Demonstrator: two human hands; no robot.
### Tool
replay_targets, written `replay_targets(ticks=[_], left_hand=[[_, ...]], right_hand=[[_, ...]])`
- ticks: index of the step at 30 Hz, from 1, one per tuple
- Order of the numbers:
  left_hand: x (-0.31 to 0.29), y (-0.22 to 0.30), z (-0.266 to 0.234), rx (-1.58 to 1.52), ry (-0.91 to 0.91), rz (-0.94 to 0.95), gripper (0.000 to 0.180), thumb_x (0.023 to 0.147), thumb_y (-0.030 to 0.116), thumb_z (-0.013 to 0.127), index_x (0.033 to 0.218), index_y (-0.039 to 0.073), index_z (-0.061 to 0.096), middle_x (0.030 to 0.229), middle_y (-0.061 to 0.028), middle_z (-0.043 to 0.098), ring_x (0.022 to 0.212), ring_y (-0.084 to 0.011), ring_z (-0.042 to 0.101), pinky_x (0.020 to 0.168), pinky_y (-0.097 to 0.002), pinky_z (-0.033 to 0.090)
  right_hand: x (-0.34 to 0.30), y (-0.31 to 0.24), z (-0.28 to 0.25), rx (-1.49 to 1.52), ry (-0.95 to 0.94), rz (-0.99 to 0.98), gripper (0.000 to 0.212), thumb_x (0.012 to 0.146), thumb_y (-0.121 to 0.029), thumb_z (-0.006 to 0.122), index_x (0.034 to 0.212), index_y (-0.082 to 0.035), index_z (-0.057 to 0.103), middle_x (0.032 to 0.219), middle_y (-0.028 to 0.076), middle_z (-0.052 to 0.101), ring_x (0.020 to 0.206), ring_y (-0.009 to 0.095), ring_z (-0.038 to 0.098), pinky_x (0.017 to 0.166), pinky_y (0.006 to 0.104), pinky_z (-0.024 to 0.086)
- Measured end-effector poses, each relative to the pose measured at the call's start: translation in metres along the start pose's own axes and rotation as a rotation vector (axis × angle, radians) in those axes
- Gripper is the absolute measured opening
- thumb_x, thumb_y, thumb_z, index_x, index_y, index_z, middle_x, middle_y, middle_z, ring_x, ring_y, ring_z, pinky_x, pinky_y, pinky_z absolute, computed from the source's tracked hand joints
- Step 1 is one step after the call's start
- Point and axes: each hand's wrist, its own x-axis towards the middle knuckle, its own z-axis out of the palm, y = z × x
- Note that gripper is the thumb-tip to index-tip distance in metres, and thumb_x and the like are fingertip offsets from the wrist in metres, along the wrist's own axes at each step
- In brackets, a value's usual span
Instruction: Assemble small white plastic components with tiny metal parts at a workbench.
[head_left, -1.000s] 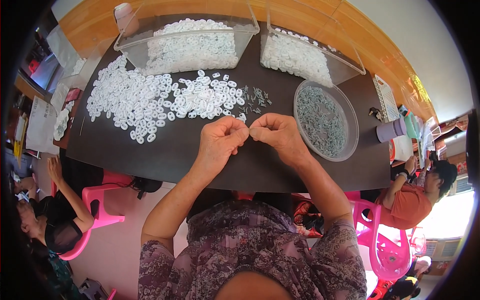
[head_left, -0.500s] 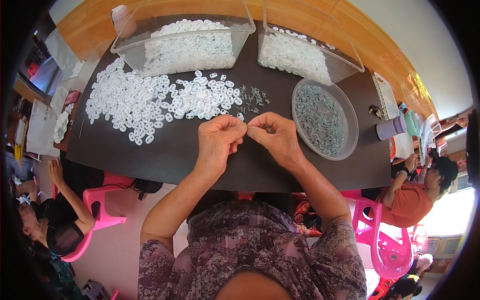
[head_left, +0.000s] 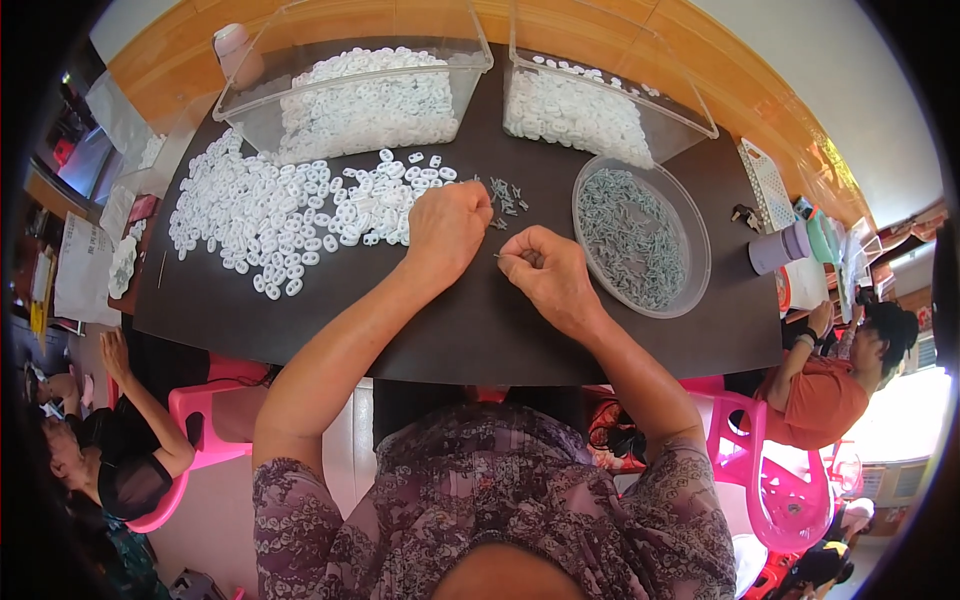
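The curled left hand (head_left: 448, 228), hold unclear, is just left of loose screws (head_left: 506, 196); the right hand (head_left: 550, 270) pinches a tiny piece (head_left: 497, 255).

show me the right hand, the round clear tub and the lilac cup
Right hand (head_left: 550, 270): head view, back of the hand.
Round clear tub (head_left: 699, 243): head view, wall at its right.
Lilac cup (head_left: 771, 253): head view, middle of its side.

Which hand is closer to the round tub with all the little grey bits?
Right. The right hand is close beside the round clear tub, on its left; the left hand is farther left, by the white two-holed pieces.
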Motion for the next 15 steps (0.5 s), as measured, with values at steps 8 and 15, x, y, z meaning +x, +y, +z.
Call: replay_targets(ticks=[8,15], left_hand=[[0.012,-0.004,0.000,0.213,-0.008,0.134,0.013,0.073,0.011,0.063,0.081,0.000,0.062,0.073,-0.0171,0.062,0.067,-0.0326,0.060,0.062,-0.0403,0.046],[-0.020,-0.002,-0.032,-0.294,-0.091,-0.095,0.010,0.080,0.004,0.059,0.089,0.000,0.062,0.070,-0.0072,0.061,0.057,-0.0141,0.058,0.049,-0.0271,0.043]], right_hand=[[-0.006,0.005,-0.002,-0.099,0.075,-0.048,0.008,0.080,-0.005,0.063,0.082,0.000,0.058,0.068,-0.003,0.055,0.061,0.003,0.047,0.054,0.0199,0.040],[-0.007,0.002,-0.003,0.006,0.051,-0.034,0.007,0.081,-0.005,0.062,0.084,0.000,0.059,0.069,-0.004,0.055,0.062,0.002,0.047,0.054,0.0181,0.039]])
